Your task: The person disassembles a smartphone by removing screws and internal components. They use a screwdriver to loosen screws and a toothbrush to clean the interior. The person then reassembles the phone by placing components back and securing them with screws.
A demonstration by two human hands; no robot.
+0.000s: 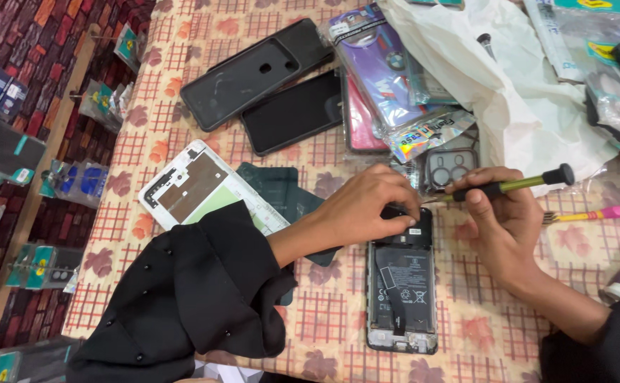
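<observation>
Two hands meet at the top end of an opened phone (401, 287) that lies back-up on the patterned tabletop (182, 128), its battery and ribbon cable bare. The left hand (364, 206) bears down on the phone's upper edge, fingers (403, 198) curled and pressed together against the black cover plate there. The right hand (503, 220) pinches a slim green-and-black screwdriver (510, 186), its shaft held nearly level and its tip aimed at that same top corner.

With the back off, the phone looks light and thin but fragile: the ribbon cable and battery would not take poking or bending, so the stiff outer frame seems the safe place to hold it.

Left of the phone lie a white back frame (196, 186) and a dark cover sheet (278, 188); beyond it, black cases (253, 74) and packaged cases (388, 71); to its right, a pink-handled tool (597, 213).
</observation>
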